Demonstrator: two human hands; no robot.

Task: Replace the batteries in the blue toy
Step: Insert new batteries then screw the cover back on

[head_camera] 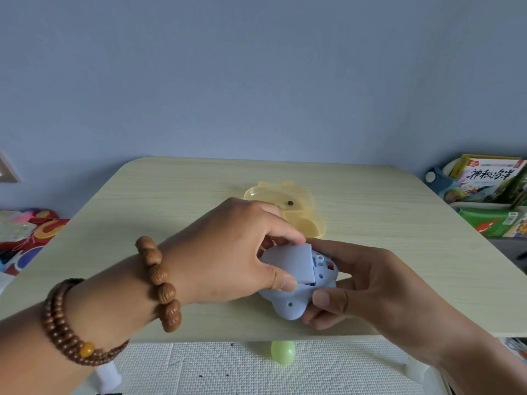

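Observation:
The blue toy [291, 302] lies underside up near the front edge of the low table [399, 252]. My right hand [368, 283] grips its right side, thumb on the lower body and fingers wrapped beneath. My left hand [228, 249] pinches the flat blue battery cover [292, 262] between thumb and fingers. The cover sits tilted over the compartment, its right edge lifted. A small red part and white fittings show just right of the cover. No batteries are visible.
A translucent yellow animal-shaped container [296, 209] lies behind my hands. A green plastic egg [282, 352] rests on the white mat below the table's front edge. Books [490, 181] are stacked at the right, colourful toys [31, 235] at the left.

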